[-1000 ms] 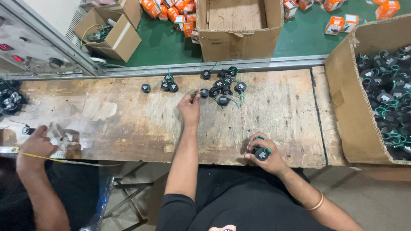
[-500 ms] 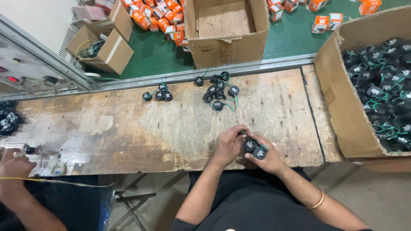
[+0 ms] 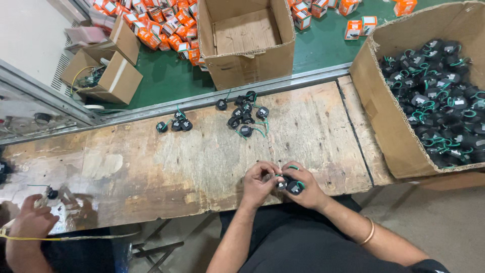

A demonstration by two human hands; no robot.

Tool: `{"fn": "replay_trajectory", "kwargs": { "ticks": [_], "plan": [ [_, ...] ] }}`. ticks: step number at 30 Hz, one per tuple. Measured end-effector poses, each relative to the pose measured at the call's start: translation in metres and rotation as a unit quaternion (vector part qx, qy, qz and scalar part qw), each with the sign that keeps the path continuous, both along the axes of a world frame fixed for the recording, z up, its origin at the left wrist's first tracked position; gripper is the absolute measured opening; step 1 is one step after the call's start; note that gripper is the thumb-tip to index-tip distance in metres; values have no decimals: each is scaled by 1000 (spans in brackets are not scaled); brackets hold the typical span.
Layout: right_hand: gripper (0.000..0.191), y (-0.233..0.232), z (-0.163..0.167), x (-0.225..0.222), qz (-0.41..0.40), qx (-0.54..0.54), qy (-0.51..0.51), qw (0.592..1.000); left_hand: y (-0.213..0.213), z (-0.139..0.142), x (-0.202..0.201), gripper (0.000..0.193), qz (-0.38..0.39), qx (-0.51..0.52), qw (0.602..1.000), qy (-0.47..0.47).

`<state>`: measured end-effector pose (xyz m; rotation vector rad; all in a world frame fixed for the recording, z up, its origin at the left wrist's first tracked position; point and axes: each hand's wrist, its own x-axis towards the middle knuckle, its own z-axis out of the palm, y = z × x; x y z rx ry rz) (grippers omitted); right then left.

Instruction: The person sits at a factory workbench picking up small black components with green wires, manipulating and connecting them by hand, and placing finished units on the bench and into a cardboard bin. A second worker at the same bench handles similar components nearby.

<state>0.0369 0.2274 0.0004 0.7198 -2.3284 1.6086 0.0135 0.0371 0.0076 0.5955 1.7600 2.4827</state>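
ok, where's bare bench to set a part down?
Free: the wide stretch of wooden bench left of the left hand, below the small cluster of black parts; also right of the bigger cluster, toward the full carton. Crowded: near both hands and along the back rail.

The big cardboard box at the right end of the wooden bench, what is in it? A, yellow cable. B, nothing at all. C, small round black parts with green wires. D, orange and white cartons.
C: the big cardboard box at the bench's right end is piled with small round black parts with green wires, like the ones between the person's hands.
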Motion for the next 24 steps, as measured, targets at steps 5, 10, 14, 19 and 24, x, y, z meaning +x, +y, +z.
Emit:
{"fn": "replay_trajectory", "kwargs": {
  "ticks": [5, 10, 14, 19, 24],
  "plan": [
    [43, 1, 9, 0, -2, 2, 3, 1000, 9, 7, 5, 21, 145, -126, 977, 95],
    [45, -1, 10, -1, 5, -26, -18, 999, -1, 35, 8, 21, 194, -258, 886, 332],
    [44, 2, 5, -1, 28, -21, -17, 999, -1, 45, 8, 22, 171, -286, 863, 380],
    [45, 1, -13, 3, 44, -56, -69, 995, -12, 38, 2, 28, 149, -278, 874, 370],
    [46, -9, -34, 3, 182, -382, -255, 869, -43, 32, -67, 35, 237, -171, 923, 249]
  ]
}}
